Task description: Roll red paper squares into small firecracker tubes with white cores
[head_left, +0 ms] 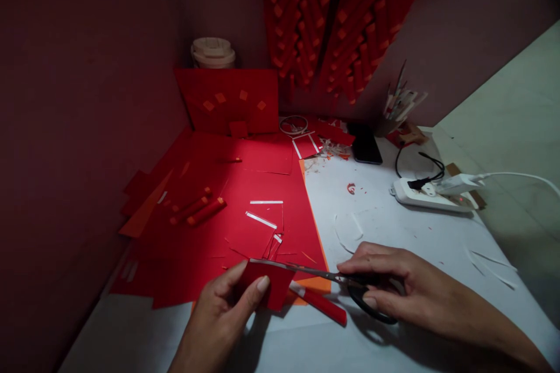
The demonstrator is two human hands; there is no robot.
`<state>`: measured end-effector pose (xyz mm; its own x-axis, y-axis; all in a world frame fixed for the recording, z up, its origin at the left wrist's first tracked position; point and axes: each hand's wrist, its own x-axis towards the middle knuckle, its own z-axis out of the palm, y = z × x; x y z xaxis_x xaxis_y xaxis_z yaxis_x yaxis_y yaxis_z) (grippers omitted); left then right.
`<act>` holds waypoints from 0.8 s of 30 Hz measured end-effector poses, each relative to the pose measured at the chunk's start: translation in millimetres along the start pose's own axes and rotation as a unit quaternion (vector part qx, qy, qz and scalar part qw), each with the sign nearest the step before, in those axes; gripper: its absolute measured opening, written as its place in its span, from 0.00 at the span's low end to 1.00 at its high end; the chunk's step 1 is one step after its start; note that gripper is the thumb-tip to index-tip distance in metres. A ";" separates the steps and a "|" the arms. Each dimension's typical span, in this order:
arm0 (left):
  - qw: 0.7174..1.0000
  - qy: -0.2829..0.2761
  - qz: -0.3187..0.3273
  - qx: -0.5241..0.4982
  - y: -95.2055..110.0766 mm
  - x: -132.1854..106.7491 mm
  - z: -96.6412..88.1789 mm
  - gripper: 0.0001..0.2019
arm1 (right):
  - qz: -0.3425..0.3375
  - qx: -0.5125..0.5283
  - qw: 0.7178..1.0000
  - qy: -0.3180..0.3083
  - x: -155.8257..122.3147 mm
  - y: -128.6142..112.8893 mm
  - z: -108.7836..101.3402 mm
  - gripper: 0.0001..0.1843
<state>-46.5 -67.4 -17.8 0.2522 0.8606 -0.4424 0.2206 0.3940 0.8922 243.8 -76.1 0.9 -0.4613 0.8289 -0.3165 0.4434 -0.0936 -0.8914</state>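
Note:
Pinched between thumb and fingers of my left hand point(223, 315) is a small piece of red paper point(273, 288). My right hand point(402, 285) grips black-handled scissors point(370, 303), and their blades lie along the upper edge of that paper. Whether the blades are parted is hard to make out. Under the scissors, a red-handled tool with a pale end point(321, 304) rests on the table; its exact kind is unclear. Just beyond my hands, small red pieces with white strips point(261, 220) lie on large red sheets point(280, 186).
Several rolled red tubes point(205, 210) lie at left. A red panel point(231, 90) stands at the back before a white lidded tub point(213, 52). Paper scraps, a black phone point(365, 144), a pen holder point(389, 122) and a power strip point(433, 195) with cables sit rightward. Red decorations point(301, 17) hang above.

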 end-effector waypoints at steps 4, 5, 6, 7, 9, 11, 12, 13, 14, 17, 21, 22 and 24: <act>1.000 -0.002 0.006 0.004 1.0 0.0 0.3 0.15 | 0.005 0.003 1.000 0.000 0.4 -0.6 0.2 0.23; 1.000 -0.003 0.006 0.005 0.9 0.2 0.3 0.15 | 0.005 0.003 1.000 -0.001 0.5 -0.6 0.0 0.23; 1.000 -0.004 0.006 0.005 0.4 0.5 0.1 0.15 | 0.005 0.003 1.000 -0.002 0.5 -0.3 -0.1 0.22; 1.000 -0.006 0.005 0.006 -0.4 0.9 -0.1 0.14 | 0.006 0.004 1.000 -0.004 0.4 0.1 -0.3 0.22; 1.000 -0.011 0.005 0.007 -2.7 2.0 -0.6 0.14 | 0.006 0.004 1.000 -0.008 0.0 1.0 -0.8 0.22; 1.000 -0.010 0.007 0.011 -5.3 3.1 -1.1 0.14 | 0.007 0.005 1.000 -0.010 -0.4 1.4 -1.1 0.22; 1.000 -0.009 0.009 0.012 -6.3 3.4 -1.3 0.14 | 0.007 0.006 1.000 -0.009 -0.5 1.4 -1.2 0.22; 1.000 -0.009 0.011 0.011 -7.0 3.6 -1.5 0.14 | 0.006 0.007 1.000 -0.008 -0.5 1.3 -1.1 0.22; 1.000 -0.011 0.013 0.010 -7.3 3.7 -1.6 0.14 | 0.006 0.009 1.000 -0.008 -0.3 1.1 -1.0 0.22; 1.000 -0.013 0.009 0.009 -6.9 3.5 -1.6 0.14 | 0.006 0.010 1.000 -0.008 1.0 0.6 -0.2 0.22; 1.000 -0.007 0.003 0.010 -7.3 3.5 -1.6 0.14 | 0.001 0.004 1.000 -0.008 2.4 0.9 0.2 0.24; 1.000 -0.007 0.005 0.006 -8.0 3.6 -1.6 0.14 | 0.000 0.004 1.000 -0.009 2.4 1.0 0.1 0.24; 1.000 -0.010 0.008 -0.006 -9.5 3.5 -1.4 0.14 | 0.000 0.003 1.000 -0.008 2.2 0.9 -0.1 0.24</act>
<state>-49.0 -67.7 -27.7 0.2748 0.8601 -0.4298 0.2057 0.3840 0.9001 243.2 -74.4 -0.6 -0.4737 0.8202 -0.3208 0.4389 -0.0959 -0.8934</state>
